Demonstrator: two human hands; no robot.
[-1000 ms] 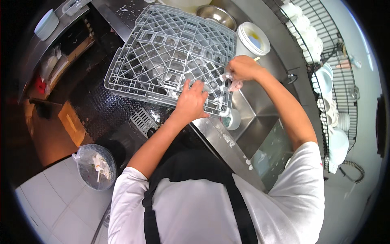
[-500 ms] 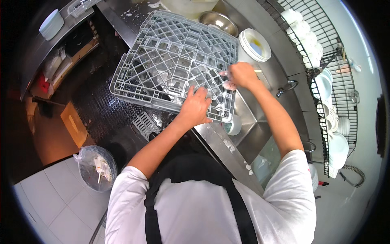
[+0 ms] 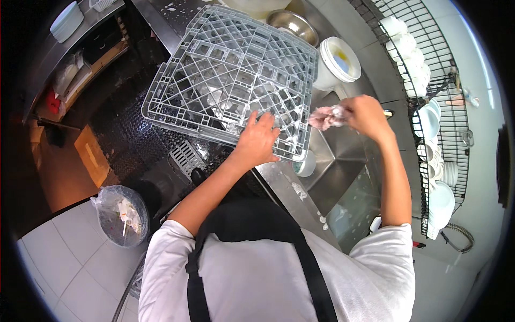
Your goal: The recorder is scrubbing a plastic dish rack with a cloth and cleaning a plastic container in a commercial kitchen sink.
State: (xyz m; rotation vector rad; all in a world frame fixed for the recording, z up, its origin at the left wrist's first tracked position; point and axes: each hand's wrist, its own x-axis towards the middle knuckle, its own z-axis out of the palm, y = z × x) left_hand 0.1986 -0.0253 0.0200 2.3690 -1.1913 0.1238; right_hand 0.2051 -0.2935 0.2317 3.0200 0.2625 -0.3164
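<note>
A large grey plastic dishwasher rack [image 3: 248, 79] with an open lattice sits between the dark floor side and the sink. My left hand [image 3: 257, 140] grips its near edge, fingers curled over the lattice. Just off the rack's right side, my right hand [image 3: 366, 115] is closed on a wet, pinkish-brown scrubbing cloth [image 3: 326, 116] with white suds on it. Part of the cloth is hidden in the fist, and its edges are slightly blurred. Pale shapes show through the lattice; I cannot make out what they are. A white cup-like container [image 3: 307, 165] is partly covered by the rack's near right corner.
A steel sink [image 3: 335, 177] lies right of the rack. Beyond it are a white bucket [image 3: 341, 60] and a metal bowl [image 3: 292, 27]. A wire shelf [image 3: 424, 91] with white dishes hangs at right. A lined bin [image 3: 122, 217] stands on the floor at left.
My right hand has lifted off the rack's right side and moved right, bringing the cloth more into view. The left hand keeps its grip on the rack.
</note>
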